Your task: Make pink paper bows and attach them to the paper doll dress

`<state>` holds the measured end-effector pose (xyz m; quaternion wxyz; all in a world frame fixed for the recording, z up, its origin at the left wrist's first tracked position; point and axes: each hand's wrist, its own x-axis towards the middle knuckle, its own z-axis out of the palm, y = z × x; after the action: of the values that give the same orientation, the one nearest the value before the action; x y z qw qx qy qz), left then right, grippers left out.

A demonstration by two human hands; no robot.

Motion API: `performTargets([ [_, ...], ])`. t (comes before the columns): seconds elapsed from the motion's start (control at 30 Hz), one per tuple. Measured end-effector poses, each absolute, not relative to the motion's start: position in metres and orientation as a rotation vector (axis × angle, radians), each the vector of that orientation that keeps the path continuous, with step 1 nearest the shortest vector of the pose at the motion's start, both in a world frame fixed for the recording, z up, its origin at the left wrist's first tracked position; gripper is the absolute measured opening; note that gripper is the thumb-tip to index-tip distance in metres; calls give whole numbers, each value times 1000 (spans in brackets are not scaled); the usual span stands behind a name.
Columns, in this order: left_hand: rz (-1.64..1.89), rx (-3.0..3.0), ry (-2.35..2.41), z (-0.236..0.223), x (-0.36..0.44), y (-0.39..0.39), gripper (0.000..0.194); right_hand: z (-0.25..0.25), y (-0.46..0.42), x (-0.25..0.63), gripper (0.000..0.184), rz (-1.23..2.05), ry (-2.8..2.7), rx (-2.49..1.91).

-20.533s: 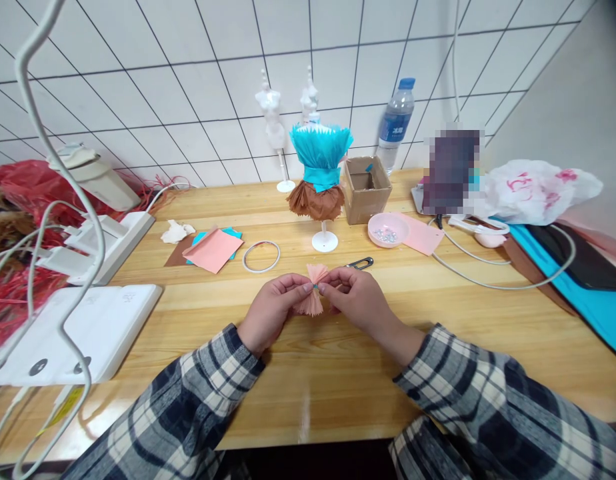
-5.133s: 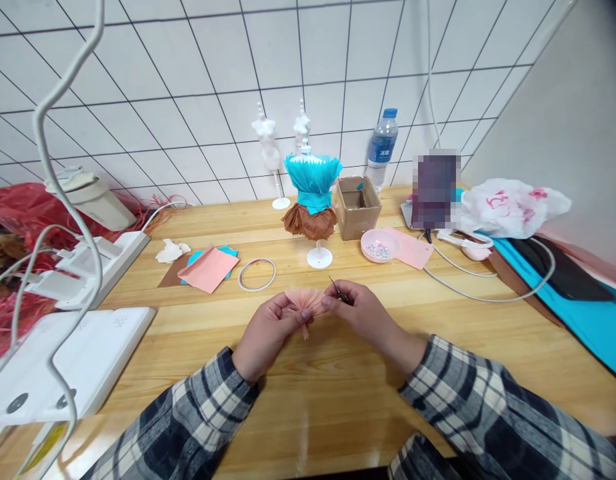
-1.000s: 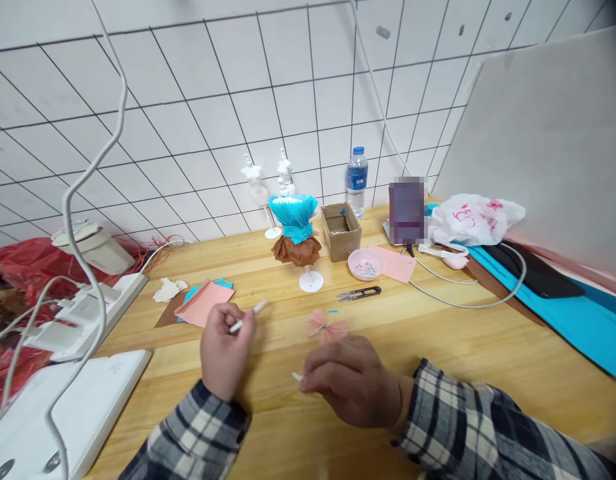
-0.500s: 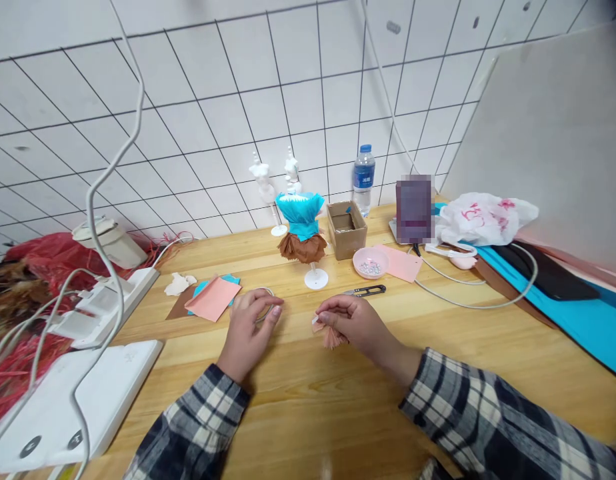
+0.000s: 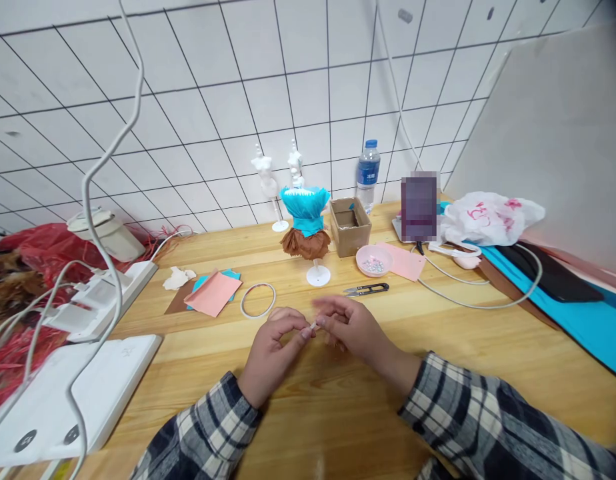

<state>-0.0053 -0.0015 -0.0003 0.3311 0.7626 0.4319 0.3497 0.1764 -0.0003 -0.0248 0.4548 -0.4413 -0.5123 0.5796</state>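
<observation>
My left hand (image 5: 275, 350) and my right hand (image 5: 361, 331) meet above the table, fingertips almost touching. Between the fingertips is a small white strip (image 5: 313, 326), which looks like a bit of tape; both hands pinch at it. Under my right fingers a pleated piece of pinkish crepe paper (image 5: 337, 343) shows only in part. Just beyond the hands stands a small white mannequin on a round base (image 5: 318, 276), dressed in a blue crepe top (image 5: 308, 210) and a brown ruffled skirt (image 5: 307, 245). A thin roll of tape (image 5: 245, 311) lies flat beyond my left hand.
Black thread snips (image 5: 375, 289) lie beyond my right hand. Behind them are a pink bowl of beads (image 5: 374, 261), a cardboard box (image 5: 351, 241) and a water bottle (image 5: 369, 175). Folded paper sheets (image 5: 213, 293) lie left. A white cable (image 5: 91, 200) hangs in front at left.
My left hand has left the tape roll and moved right to meet my right hand at the white strip. My right hand keeps hold of the crepe paper.
</observation>
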Motion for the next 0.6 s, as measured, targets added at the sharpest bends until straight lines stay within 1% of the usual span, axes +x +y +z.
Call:
performTargets([
  [0.03, 927, 1998, 1137, 0, -6, -2, 23, -25, 1, 179, 46, 1415, -1233, -1111],
  [0.07, 942, 1991, 1157, -1, -6, -2, 23, -25, 2, 181, 51, 1339, -1230, -1144],
  [0.1, 959, 1971, 1182, -2, -6, -2, 23, -23, 2, 184, 50, 1202, -1268, -1180],
  [0.13, 970, 1941, 1205, -3, -6, -2, 23, -21, 1, 186, 41, 1024, -1341, -1203],
  [0.2, 981, 1870, 1222, -6, -5, -1, 25, -16, -3, 188, 19, 674, -1575, -1163],
  [0.23, 980, 1841, 1214, -8, -4, -1, 26, -14, -6, 188, 13, 549, -1698, -1116],
  [0.27, 974, 1821, 1199, -8, -4, -2, 27, -12, -8, 187, 13, 463, -1803, -1072],
  [0.37, 961, 1821, 1172, -8, -2, -5, 27, -10, -14, 184, 17, 332, -1966, -1054],
  [0.47, 922, 1888, 1163, -5, -1, -9, 26, -12, -14, 184, 18, 237, -2017, -1092],
  [0.6, 889, 2088, 1180, -3, -1, -10, 25, -14, -14, 184, 17, 189, -2042, -1091],
])
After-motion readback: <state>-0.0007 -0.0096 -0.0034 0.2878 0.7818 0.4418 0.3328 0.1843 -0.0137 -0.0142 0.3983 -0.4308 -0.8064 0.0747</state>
